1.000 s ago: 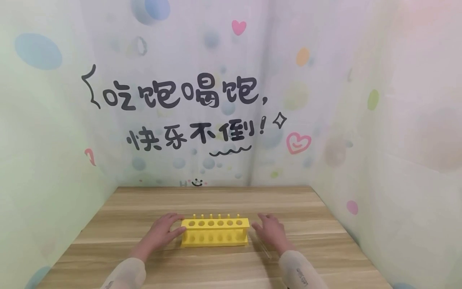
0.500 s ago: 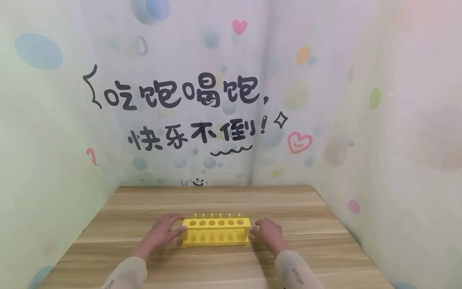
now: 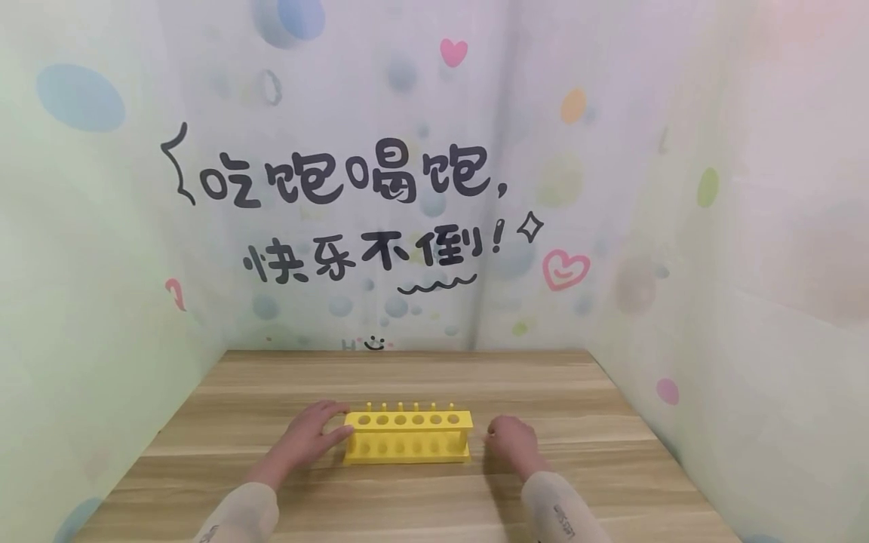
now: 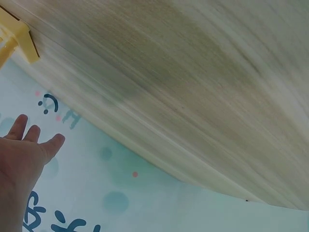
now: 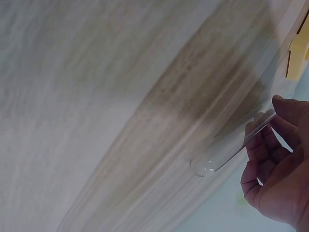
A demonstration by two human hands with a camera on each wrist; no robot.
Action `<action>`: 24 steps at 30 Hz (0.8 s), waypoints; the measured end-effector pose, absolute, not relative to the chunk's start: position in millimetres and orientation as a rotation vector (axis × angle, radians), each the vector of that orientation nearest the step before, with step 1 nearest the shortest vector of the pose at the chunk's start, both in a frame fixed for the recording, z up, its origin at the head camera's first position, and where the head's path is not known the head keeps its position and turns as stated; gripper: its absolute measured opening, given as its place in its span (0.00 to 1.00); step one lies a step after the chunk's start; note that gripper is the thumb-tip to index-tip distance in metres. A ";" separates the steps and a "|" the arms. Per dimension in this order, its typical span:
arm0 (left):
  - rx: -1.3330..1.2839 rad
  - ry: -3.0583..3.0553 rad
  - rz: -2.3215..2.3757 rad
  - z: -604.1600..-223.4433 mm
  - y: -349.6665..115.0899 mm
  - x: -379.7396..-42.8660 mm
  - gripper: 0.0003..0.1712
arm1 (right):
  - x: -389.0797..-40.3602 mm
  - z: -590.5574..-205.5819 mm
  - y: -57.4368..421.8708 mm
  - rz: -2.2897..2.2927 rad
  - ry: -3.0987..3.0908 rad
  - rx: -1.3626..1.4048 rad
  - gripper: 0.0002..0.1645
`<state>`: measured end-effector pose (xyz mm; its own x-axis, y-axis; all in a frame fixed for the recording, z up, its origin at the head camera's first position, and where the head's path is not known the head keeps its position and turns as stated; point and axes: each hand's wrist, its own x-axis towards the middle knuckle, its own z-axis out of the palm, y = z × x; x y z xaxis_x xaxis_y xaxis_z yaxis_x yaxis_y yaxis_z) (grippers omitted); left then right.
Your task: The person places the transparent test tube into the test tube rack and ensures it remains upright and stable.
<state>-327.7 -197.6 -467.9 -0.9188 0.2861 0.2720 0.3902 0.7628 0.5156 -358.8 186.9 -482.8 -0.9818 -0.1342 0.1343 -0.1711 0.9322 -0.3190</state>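
Observation:
A yellow test tube rack (image 3: 407, 428), with a row of round holes and short pegs along its back, stands on the table. At its left end rests my left hand (image 3: 308, 437), thumb by the front corner and fingers reaching behind. In the left wrist view, that hand (image 4: 21, 162) has its visible fingers loosely extended. To the right of the rack, my right hand (image 3: 514, 443) is apart from it. The right wrist view shows that hand (image 5: 282, 164) pinching a clear glass test tube (image 5: 224, 152) between thumb and fingers, rounded end pointing away from the palm.
The wood-grain table (image 3: 407, 505) runs back to a patterned curtain (image 3: 380, 90) with black writing. More curtain hangs along the left and right sides. In the right wrist view a corner of the rack (image 5: 299, 50) shows at the upper right.
My right hand has closed its fingers on the test tube that lay to the right of the rack, then shifted slightly rightward. My left hand stays at the rack's left end.

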 end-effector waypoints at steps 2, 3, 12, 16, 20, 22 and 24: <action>-0.537 -2.785 -0.871 -468.3 -197.5 -327.7 0.29 | -358.7 -482.3 189.9 0.508 -2.981 0.229 0.09; -0.531 -2.789 -0.875 -468.1 -197.2 -327.6 0.29 | -358.7 -481.9 191.4 0.508 -2.981 0.230 0.09; -0.517 -2.803 -0.897 -466.2 -198.3 -324.7 0.30 | -365.0 -474.6 200.0 0.605 -2.865 0.238 0.10; -0.516 -2.803 -0.897 -465.7 -198.4 -324.1 0.30 | -366.3 -467.9 200.2 0.749 -2.783 0.226 0.14; -0.519 -2.800 -0.895 -466.0 -198.3 -324.7 0.30 | -366.3 -460.8 197.2 0.923 -2.676 0.186 0.18; -0.519 -2.799 -0.893 -465.8 -198.1 -324.6 0.30 | -366.1 -457.6 195.2 1.001 -2.613 0.170 0.17; -0.518 -2.799 -0.895 -465.9 -197.9 -324.7 0.30 | -365.9 -454.1 193.2 1.075 -2.551 0.163 0.17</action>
